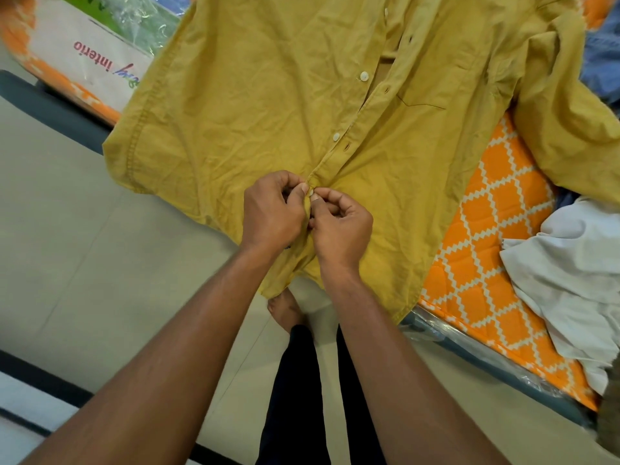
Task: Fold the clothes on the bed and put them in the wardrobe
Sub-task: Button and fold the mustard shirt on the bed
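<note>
A mustard-yellow button shirt lies spread front-up over the corner of the bed, its lower hem hanging off the edge toward me. My left hand and my right hand both pinch the shirt's front placket near the hem, fingertips meeting at a white button. Two more white buttons higher up the placket sit apart from their holes. One sleeve trails to the right. A crumpled white garment rests on the bed at the right edge.
The mattress has an orange and white diamond cover wrapped in clear plastic. A plastic-wrapped package with printed lettering lies at the upper left. Blue cloth shows at the far right. Beige tiled floor, my dark trousers and a bare foot are below.
</note>
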